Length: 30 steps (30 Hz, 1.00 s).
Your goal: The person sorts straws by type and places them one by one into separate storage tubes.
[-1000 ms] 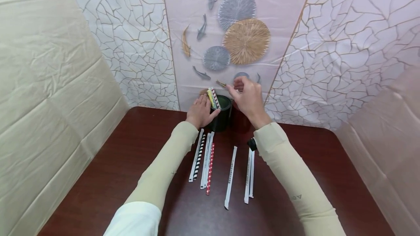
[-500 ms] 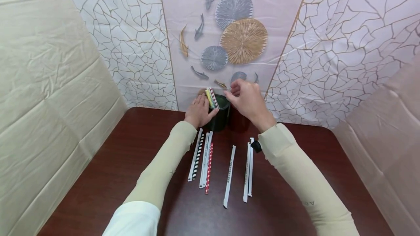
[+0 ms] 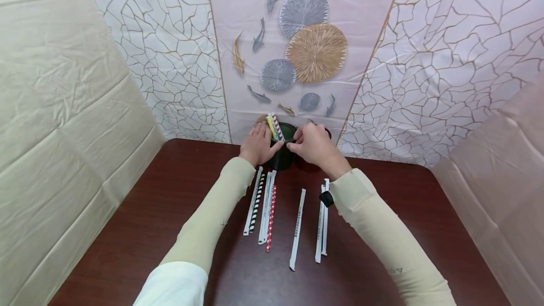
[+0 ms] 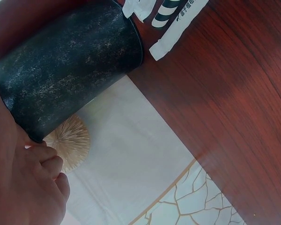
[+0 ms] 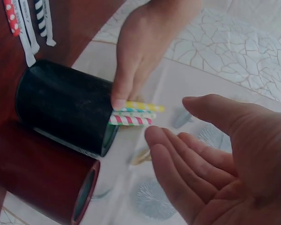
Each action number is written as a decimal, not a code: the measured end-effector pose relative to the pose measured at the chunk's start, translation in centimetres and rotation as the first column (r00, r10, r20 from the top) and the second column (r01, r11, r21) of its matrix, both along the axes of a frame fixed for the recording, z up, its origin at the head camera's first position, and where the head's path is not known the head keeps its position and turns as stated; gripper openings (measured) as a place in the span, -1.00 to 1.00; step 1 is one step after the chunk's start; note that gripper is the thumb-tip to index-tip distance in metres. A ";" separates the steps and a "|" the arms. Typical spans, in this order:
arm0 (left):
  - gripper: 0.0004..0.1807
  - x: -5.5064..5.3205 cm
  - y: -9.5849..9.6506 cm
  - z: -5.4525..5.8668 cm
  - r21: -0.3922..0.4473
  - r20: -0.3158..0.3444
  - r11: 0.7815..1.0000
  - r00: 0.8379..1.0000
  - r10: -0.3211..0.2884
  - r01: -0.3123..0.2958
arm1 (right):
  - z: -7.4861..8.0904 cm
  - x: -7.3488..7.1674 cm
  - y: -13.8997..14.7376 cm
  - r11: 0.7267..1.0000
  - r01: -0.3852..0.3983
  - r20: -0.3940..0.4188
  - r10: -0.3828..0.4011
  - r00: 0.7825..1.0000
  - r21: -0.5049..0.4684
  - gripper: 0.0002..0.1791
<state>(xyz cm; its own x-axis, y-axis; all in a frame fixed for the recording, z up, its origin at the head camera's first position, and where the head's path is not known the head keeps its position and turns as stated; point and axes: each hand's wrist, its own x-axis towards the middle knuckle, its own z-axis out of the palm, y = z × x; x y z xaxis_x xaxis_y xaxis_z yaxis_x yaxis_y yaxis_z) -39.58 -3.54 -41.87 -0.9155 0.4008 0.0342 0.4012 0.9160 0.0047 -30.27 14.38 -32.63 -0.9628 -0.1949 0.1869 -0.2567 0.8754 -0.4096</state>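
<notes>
A black cup (image 3: 281, 158) stands near the back edge of the table, with several patterned paper straws (image 3: 275, 127) leaning in its mouth. My left hand (image 3: 257, 144) grips its rim on the left, thumb at the front; curled fingers show by the rim in the left wrist view. Just right of the cup's mouth is my right hand (image 3: 316, 148). In the right wrist view its fingers are apart from the thumb and hold nothing, close to the yellow, green and pink-striped straw ends (image 5: 133, 115). A dark red cup (image 5: 42, 171) stands beside the black one, mostly hidden in the head view.
Left of centre lie wrapped straws (image 3: 265, 209), a black-and-white striped straw (image 3: 257, 204) and a red dotted straw (image 3: 271, 221). One wrapped straw (image 3: 297, 230) lies mid-table; two more wrapped straws (image 3: 321, 225) lie right of it. A patterned cloth (image 3: 280, 37) hangs behind the table.
My right hand, raised above the red cup before, has come down and slightly left beside the black cup's mouth. My left hand and the straws stay where they were.
</notes>
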 end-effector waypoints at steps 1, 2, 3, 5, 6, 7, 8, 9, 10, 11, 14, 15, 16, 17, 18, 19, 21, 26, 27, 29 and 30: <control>-0.04 -0.1 0.0 -0.1 -0.003 0.003 1.000 1.000 0.001 -0.001 | -0.3 0.0 0.0 1.000 0.004 0.025 -0.004 1.000 0.003 -0.67; -0.04 -0.1 0.0 -0.1 -0.007 -0.001 1.000 1.000 0.001 -0.001 | -0.5 -0.1 -0.1 1.000 0.009 0.049 -0.009 0.999 0.003 -0.67; -0.04 -0.1 0.0 -0.1 -0.009 0.000 1.000 1.000 0.002 -0.002 | -0.8 -0.1 -0.1 1.000 0.009 0.067 -0.010 0.998 0.009 -0.66; -0.04 -0.2 0.0 -0.1 -0.009 0.004 1.000 1.000 0.003 -0.003 | -1.5 -0.1 -0.3 1.000 0.004 0.095 -0.006 0.995 0.020 -0.65; -0.04 -0.2 0.1 -0.2 -0.009 0.008 1.000 1.000 0.004 -0.004 | -1.8 -0.2 -0.4 1.000 0.003 0.105 -0.006 0.994 0.028 -0.66; -0.04 -0.2 0.1 -0.2 -0.009 0.011 1.000 1.000 0.004 -0.004 | -2.2 -0.2 -0.5 0.999 0.001 0.115 -0.004 0.993 0.032 -0.68; -0.04 -0.2 0.1 -0.1 -0.009 0.009 1.000 1.000 0.004 -0.004 | -2.5 -0.2 -0.6 0.999 -0.007 0.125 0.002 0.992 0.040 -0.70; -0.05 -0.1 0.1 -0.1 -0.010 0.012 1.000 1.000 0.004 -0.004 | -2.8 -0.2 -0.7 0.999 -0.013 0.136 0.007 0.991 0.045 -0.71; -0.05 -0.1 0.1 -0.1 -0.010 0.014 1.000 1.000 0.005 -0.004 | -3.2 -0.2 -0.9 0.999 -0.019 0.149 0.011 0.989 0.046 -0.73; -0.05 -0.1 0.0 0.0 -0.012 0.012 1.000 1.000 0.004 -0.004 | -3.5 -0.3 -1.0 0.999 -0.023 0.164 0.015 0.986 0.048 -0.73; -0.05 0.1 0.0 0.1 -0.012 0.012 1.000 1.000 0.003 -0.003 | -4.6 -0.3 -1.4 0.999 -0.031 0.217 0.023 0.976 0.038 -0.64; -0.05 0.1 0.0 0.1 -0.011 0.014 1.000 1.000 0.003 -0.003 | -5.0 -0.4 -1.6 0.999 -0.031 0.234 0.023 0.972 0.031 -0.61; -0.05 0.2 0.0 0.1 -0.009 0.014 1.000 1.000 0.002 -0.002 | -5.4 -0.4 -1.7 0.999 -0.033 0.247 0.026 0.969 0.024 -0.58; -0.04 0.2 -0.1 0.1 -0.008 0.014 1.000 1.000 0.001 -0.001 | -5.9 -0.4 -1.8 0.999 -0.036 0.257 0.030 0.966 0.018 -0.56; -0.04 0.2 -0.1 0.1 -0.004 0.016 1.000 1.000 0.001 -0.001 | -6.3 -0.4 -1.9 0.999 -0.040 0.267 0.036 0.963 0.010 -0.53; -0.05 0.2 -0.1 0.2 -0.003 0.015 1.000 1.000 0.000 0.000 | -6.8 -0.3 -2.0 0.999 -0.043 0.277 0.041 0.960 0.004 -0.52; -0.04 0.2 -0.1 0.2 -0.003 0.014 1.000 1.000 -0.001 0.001 | -7.7 -0.3 -2.2 0.999 -0.043 0.293 0.043 0.955 -0.008 -0.53; -0.04 0.3 -0.2 0.2 -0.009 0.004 1.000 1.000 -0.005 0.005 | -10.1 0.0 -2.7 0.999 -0.024 0.323 0.033 0.946 -0.031 -0.60; -0.04 0.3 -0.2 0.3 -0.008 0.002 1.000 1.000 -0.006 0.006 | -10.6 0.1 -2.8 0.999 -0.021 0.332 0.032 0.943 -0.037 -0.61; -0.04 0.3 -0.2 0.3 -0.005 0.000 1.000 1.000 -0.006 0.006 | -11.5 0.2 -3.0 0.999 -0.019 0.347 0.033 0.937 -0.044 -0.60; -0.04 0.4 -0.2 0.3 -0.004 -0.002 1.000 1.000 -0.007 0.007 | -11.9 0.3 -3.0 0.999 -0.017 0.358 0.033 0.933 -0.047 -0.61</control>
<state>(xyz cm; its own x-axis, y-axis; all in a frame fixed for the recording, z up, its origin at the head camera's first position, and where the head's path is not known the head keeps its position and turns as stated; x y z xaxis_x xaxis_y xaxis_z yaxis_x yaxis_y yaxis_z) -39.22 -3.72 -41.60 -0.9128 0.4070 0.0344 0.4073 0.9133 0.0002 -29.96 11.37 -44.57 -0.9624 -0.2191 -0.1608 -0.1077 0.8506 -0.5147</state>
